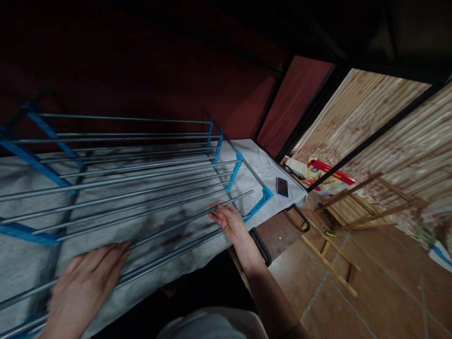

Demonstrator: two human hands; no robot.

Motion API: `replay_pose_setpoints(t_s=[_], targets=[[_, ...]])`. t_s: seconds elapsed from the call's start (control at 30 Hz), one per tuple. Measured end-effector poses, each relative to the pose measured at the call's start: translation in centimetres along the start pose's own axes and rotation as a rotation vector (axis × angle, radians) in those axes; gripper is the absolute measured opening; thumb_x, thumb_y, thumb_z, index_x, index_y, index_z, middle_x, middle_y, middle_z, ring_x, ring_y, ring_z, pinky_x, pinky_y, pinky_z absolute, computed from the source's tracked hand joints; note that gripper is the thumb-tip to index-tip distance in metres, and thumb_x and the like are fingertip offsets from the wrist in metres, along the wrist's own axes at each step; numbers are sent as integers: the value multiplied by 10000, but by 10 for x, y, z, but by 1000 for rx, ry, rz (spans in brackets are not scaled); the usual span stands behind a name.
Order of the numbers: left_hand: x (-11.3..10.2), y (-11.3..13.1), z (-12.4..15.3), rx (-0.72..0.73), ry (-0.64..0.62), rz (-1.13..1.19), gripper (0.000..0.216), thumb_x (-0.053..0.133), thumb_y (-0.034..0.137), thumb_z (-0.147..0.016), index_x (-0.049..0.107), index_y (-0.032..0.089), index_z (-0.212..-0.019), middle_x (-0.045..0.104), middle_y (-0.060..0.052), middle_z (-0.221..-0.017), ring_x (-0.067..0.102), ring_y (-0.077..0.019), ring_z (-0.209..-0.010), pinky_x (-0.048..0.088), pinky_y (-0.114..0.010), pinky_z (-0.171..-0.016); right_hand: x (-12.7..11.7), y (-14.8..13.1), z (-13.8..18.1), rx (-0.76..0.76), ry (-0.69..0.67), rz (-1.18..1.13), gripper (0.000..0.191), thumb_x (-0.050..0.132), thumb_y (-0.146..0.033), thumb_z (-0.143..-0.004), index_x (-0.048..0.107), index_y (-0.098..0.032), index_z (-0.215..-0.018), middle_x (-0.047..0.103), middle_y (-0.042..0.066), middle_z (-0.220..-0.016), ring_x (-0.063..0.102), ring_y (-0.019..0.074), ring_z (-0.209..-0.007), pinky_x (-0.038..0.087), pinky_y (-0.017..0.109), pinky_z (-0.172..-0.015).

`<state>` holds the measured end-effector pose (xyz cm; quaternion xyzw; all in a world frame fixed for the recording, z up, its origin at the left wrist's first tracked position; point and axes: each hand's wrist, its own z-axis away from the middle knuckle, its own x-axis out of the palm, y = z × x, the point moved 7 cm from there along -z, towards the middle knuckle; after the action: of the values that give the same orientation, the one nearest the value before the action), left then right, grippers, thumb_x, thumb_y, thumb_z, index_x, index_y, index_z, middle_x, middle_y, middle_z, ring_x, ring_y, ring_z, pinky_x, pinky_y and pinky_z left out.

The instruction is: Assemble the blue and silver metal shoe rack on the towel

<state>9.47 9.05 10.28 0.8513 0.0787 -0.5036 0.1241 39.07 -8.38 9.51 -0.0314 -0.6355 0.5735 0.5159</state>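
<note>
A grey metal tube point(173, 230) is in both my hands, slanting up to the right. My left hand point(88, 282) lies over its left part with the fingers curled round it. Near its right end, my right hand point(229, 221) grips the tube between thumb and fingers. That end is free, a little left of a blue plastic connector point(267, 193) on the rack's corner. The rack point(151, 176) has several grey tubes joined by blue connectors and lies on a table with a pale cloth point(208, 188). Part of the tube is hidden under my left hand.
A phone point(282, 187) lies on the cloth by the table's right end. Beyond it are a red and yellow box point(328, 178) and a wooden folding chair point(353, 193) on the tiled floor point(384, 282). Dark red panels point(141, 70) stand behind the table.
</note>
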Motion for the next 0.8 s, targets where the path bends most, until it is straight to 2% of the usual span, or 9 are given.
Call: replay_pose_setpoints(t_s=[0.13, 0.27, 0.33, 0.43, 0.53, 0.63, 0.73, 0.8], targets=[[-20, 22, -17, -79, 97, -123, 352, 369, 323, -959, 571, 339, -1246, 703, -78, -984, 663, -329, -895, 506, -489, -762, -8, 4, -4, -26, 85, 64, 146, 784, -279, -762, 641, -302, -744, 767, 10, -855, 770, 238, -825, 661, 485, -857], [-33, 17, -12, -167, 191, -116, 350, 344, 344, -975, 592, 389, -1218, 662, -49, -885, 617, -278, -804, 477, -445, -733, -30, -2, -14, -55, 115, 117, 103, 689, -310, -786, 629, -284, -706, 756, 22, -823, 769, 184, -792, 641, 400, -867], [-38, 15, -7, -188, 212, -131, 292, 379, 326, -986, 614, 366, -1155, 662, -35, -869, 610, -249, -786, 471, -416, -717, -44, -4, -18, -60, 160, 120, 70, 694, -309, -764, 651, -271, -724, 748, 26, -797, 750, 154, -735, 634, 366, -856], [-44, 23, -4, -152, 206, -179, 213, 413, 250, -1000, 615, 272, -1063, 675, -31, -867, 626, -231, -799, 464, -392, -708, -61, -4, -21, -54, 241, 103, 159, 811, -269, -673, 672, -244, -746, 737, 5, -767, 717, 146, -722, 622, 347, -880], [-39, 33, -8, -115, 116, -243, 215, 416, 147, -996, 597, 207, -1095, 673, -49, -902, 632, -218, -850, 460, -384, -749, -69, 0, -26, -8, 223, 114, 166, 811, -302, -684, 679, -252, -772, 735, -16, -795, 713, 145, -799, 590, 323, -948], [-36, 35, -12, -161, 75, -297, 223, 426, 134, -1002, 604, 206, -1114, 677, -43, -946, 611, -194, -841, 454, -359, -749, -81, 0, -33, 17, 223, 157, 175, 810, -274, -664, 702, -267, -801, 748, 1, -912, 711, 172, -965, 543, 350, -1040], [-36, 38, -11, -166, 74, -283, 211, 457, 132, -1000, 623, 185, -1118, 682, -51, -964, 591, -185, -834, 439, -347, -763, -96, -2, -38, 21, 233, 246, 169, 808, -276, -647, 701, -271, -778, 750, 20, -1015, 698, 207, -1054, 514, 422, -1094], [-38, 40, -9, -162, 89, -275, 205, 473, 130, -998, 624, 172, -1131, 681, -49, -958, 585, -181, -830, 428, -343, -768, -100, -1, -40, 28, 215, 270, 176, 817, -283, -642, 702, -271, -776, 748, 12, -1048, 690, 205, -1091, 508, 415, -1108]])
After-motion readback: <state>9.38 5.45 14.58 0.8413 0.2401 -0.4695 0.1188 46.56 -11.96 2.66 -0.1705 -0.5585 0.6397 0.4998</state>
